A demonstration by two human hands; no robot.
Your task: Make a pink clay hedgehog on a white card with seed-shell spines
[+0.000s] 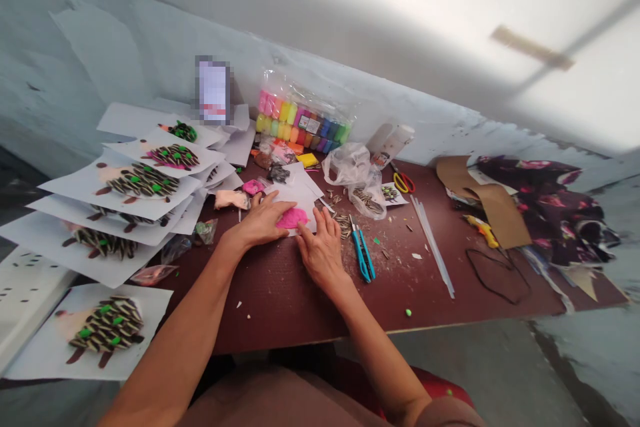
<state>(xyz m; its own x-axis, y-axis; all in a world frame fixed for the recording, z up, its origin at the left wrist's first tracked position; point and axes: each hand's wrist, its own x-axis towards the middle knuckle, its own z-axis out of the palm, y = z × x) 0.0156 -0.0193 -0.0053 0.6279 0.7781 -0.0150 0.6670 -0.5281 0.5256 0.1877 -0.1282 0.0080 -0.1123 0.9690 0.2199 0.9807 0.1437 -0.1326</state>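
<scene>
A flat patch of bright pink modelling clay [293,217] lies on a white sheet of paper [301,188] in front of me. My left hand [263,221] rests at the clay's left side, fingers stretched out and apart, the fingertips touching the paper and the clay's edge. Along the right edge of the patch lies my right hand [323,247], its fingers spread, with nothing held in it. Small striped pieces, like sunflower seed shells [344,225], are heaped just beyond the right hand. A blue utility knife [363,253] lies to their right.
Paper sheets bearing seed-covered hedgehog figures [143,180] are stacked at left. A bag of coloured clay packs [303,120] leans on the wall near a phone [214,90]. Scissors [403,181], glue sticks [433,247], a yellow glue gun [483,232] and dark floral cloth [565,213] lie rightward.
</scene>
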